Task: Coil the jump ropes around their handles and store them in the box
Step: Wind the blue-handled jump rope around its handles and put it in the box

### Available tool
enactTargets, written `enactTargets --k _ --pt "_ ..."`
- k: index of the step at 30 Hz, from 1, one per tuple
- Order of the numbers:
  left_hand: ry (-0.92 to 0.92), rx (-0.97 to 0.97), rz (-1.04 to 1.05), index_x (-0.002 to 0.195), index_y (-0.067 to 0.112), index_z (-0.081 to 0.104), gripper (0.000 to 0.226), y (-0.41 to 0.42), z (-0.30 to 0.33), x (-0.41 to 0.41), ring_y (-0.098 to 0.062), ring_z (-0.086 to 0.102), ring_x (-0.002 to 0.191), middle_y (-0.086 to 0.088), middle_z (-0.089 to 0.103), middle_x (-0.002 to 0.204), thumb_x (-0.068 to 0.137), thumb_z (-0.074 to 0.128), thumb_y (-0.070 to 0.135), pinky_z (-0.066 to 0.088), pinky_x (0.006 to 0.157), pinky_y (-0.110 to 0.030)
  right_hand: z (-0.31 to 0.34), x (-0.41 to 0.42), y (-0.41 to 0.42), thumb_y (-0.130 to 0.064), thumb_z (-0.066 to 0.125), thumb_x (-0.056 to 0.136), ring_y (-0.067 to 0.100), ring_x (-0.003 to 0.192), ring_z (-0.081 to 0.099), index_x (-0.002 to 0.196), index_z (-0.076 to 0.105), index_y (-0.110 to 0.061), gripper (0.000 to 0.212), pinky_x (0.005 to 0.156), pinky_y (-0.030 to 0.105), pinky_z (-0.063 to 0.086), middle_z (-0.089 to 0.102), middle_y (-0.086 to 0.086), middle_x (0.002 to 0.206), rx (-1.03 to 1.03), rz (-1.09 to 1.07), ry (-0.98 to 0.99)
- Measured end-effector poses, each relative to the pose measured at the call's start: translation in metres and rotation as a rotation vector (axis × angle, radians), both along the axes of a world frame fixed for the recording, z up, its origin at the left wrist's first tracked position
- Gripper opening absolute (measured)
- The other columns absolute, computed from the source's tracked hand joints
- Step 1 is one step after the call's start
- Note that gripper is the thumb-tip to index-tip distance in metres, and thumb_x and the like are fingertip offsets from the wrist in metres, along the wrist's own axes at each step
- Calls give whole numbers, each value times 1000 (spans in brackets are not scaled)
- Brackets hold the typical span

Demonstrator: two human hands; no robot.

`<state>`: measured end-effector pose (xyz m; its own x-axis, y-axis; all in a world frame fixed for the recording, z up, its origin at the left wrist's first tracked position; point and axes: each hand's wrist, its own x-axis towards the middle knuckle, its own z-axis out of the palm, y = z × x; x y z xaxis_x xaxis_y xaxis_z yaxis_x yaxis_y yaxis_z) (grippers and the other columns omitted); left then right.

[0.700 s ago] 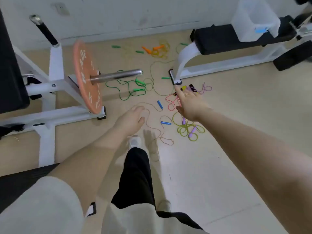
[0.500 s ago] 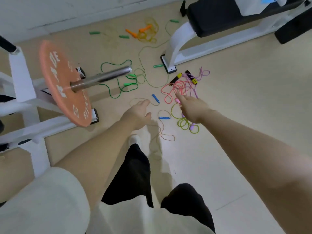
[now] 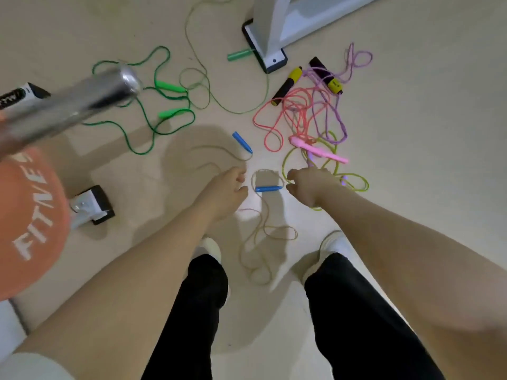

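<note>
Several jump ropes lie tangled on the floor. A blue handle lies between my hands, its pale rope looping toward my feet. A second blue handle lies farther off. My left hand hovers just left of the near blue handle, fingers loosely curled, holding nothing. My right hand hovers just right of it, over a yellow-green rope, fingers bent and empty. A pink-handled rope, a purple rope with black-yellow handles and a green rope lie beyond. No box is in view.
A steel barbell end with an orange weight plate juts in at the left. A white rack foot stands beside it. A white bench foot sits at the top. My two legs stand below the ropes.
I have leaned down over the ropes. Both hands dropped closer to the near blue handle, the right one coming back from the pink tangle. The bench and box left the view.
</note>
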<state>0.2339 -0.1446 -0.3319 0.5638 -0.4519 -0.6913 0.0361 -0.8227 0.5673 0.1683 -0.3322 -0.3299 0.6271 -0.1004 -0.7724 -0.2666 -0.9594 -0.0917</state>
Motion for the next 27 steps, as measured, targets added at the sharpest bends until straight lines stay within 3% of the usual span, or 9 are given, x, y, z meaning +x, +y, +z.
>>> enactTargets --k 4,6,8,11,15,18,21,25,27 --pt "30 7 102 130 7 47 51 -24 -134 -7 -22 55 110 -6 56 124 82 50 26 42 100 -36 -150 -1 -11 -17 35 96 31 108 53 115 56 -13 29 87 36 34 58 11 114 10 130 -7" --pt "1 52 117 132 7 46 43 -27 -194 -9 -24 55 113 -10 56 127 90 51 16 42 99 -33 -213 -4 -11 -15 35 95 30 109 53 119 53 -13 30 80 34 31 55 9 118 14 214 -1" --pt "-33 111 48 133 6 46 41 -26 -244 -10 -25 55 113 -11 57 127 92 48 11 41 97 -30 -266 -8 -9 -21 33 97 29 114 49 126 47 -11 34 86 35 35 50 9 125 31 246 -22" --pt "-96 119 12 131 4 48 40 -28 -299 0 -29 56 111 -13 58 126 92 48 8 42 98 -33 -328 -12 -8 -22 37 97 29 119 42 126 42 -9 33 95 35 33 42 10 130 11 280 -150" --pt "-97 67 43 127 5 51 34 -37 -325 16 -25 57 107 -10 60 122 94 47 9 40 93 -28 -362 -6 -8 -17 40 92 28 110 44 115 49 -8 26 88 32 30 50 10 118 -2 370 -255" --pt "-63 21 75 130 9 50 36 -43 -288 21 -21 53 115 -6 58 125 95 41 6 39 96 -27 -318 14 -11 -25 38 97 26 88 47 108 46 -10 20 74 31 33 52 9 93 175 169 -128" --pt "-79 -18 27 139 16 40 54 -56 -197 22 -19 39 130 -1 44 139 89 35 -5 31 104 -26 -217 36 -10 -36 37 99 24 75 48 108 46 -11 28 67 32 35 46 1 75 334 57 -99" --pt "-124 -81 -35 145 19 29 67 -75 -33 14 -26 34 132 -8 37 144 85 45 -6 27 101 -24 -51 53 -2 -14 47 93 28 92 57 117 51 2 29 69 29 33 60 18 105 430 51 -155" --pt "-184 -69 -57 145 20 29 71 -79 46 16 -26 36 130 -8 38 143 81 48 -5 29 97 -24 32 61 -3 -4 48 86 21 86 53 114 54 5 30 65 26 33 61 19 106 460 67 -181"
